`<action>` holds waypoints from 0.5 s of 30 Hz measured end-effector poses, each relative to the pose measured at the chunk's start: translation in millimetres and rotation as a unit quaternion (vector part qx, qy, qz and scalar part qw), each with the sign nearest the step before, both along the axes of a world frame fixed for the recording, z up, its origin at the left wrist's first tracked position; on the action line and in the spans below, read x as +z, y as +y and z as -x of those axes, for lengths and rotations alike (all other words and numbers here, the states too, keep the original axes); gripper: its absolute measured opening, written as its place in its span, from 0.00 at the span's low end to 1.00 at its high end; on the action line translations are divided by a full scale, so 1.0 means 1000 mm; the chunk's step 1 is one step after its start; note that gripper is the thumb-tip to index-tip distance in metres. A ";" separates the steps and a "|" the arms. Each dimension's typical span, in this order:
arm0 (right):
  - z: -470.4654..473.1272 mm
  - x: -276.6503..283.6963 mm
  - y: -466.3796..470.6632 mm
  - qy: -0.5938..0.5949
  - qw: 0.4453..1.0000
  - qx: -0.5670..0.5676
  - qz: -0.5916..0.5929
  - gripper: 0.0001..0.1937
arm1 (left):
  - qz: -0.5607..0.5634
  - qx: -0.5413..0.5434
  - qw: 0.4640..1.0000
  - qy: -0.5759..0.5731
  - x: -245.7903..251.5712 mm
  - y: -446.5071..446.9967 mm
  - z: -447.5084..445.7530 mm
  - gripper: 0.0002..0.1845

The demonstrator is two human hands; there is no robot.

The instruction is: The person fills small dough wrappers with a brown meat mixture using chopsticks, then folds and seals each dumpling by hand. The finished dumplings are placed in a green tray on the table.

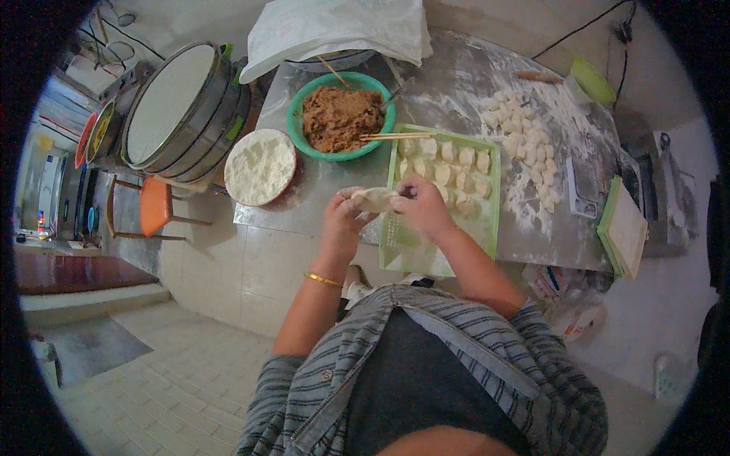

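A folded dumpling (pixel 375 199) is held up between my two hands, above the near left edge of a green plastic tray (pixel 495 228). My left hand (pixel 343 214) grips its left end, while the fingers of my right hand (pixel 423 205) pinch the right end. Rows of shaped dumplings (pixel 447 153) fill the far part of the tray. Across the tray's far left corner and the rim of a green bowl (pixel 296 134) rest wooden chopsticks (pixel 396 136). Brown minced filling (pixel 342 117) is heaped in that bowl.
Left of the bowl stands a bowl of white flour (pixel 260 167). Several dough pieces (pixel 527 139) lie on the floured metal table (pixel 456 80) at right, near a rolling pin (pixel 538 76) and a kitchen scale (pixel 582 188). Large round steamers (pixel 182 114) and an orange chair (pixel 155 206) stand at left.
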State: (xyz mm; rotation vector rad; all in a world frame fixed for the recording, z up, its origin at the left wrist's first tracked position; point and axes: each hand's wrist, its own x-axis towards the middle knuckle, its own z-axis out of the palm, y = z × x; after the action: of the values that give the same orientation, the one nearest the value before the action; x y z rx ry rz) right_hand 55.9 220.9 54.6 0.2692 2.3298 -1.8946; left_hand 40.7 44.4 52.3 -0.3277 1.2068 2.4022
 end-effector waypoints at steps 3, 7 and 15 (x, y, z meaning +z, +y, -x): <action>0.007 0.003 0.006 0.029 0.997 0.046 0.055 0.14 | 0.007 -0.115 0.991 0.068 0.001 0.000 -0.007 0.18; 0.006 0.006 -0.001 0.068 0.987 0.056 0.131 0.15 | 0.107 -0.141 0.982 0.066 -0.002 0.008 -0.011 0.18; 0.007 0.009 -0.003 0.064 0.997 0.018 0.045 0.15 | 0.198 -0.187 0.952 0.142 -0.002 0.014 -0.014 0.18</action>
State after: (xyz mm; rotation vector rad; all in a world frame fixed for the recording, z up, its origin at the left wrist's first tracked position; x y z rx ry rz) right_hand 48.5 218.3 64.0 0.0996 2.3010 -2.0499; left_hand 54.2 58.1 50.5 0.1324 1.7112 1.9155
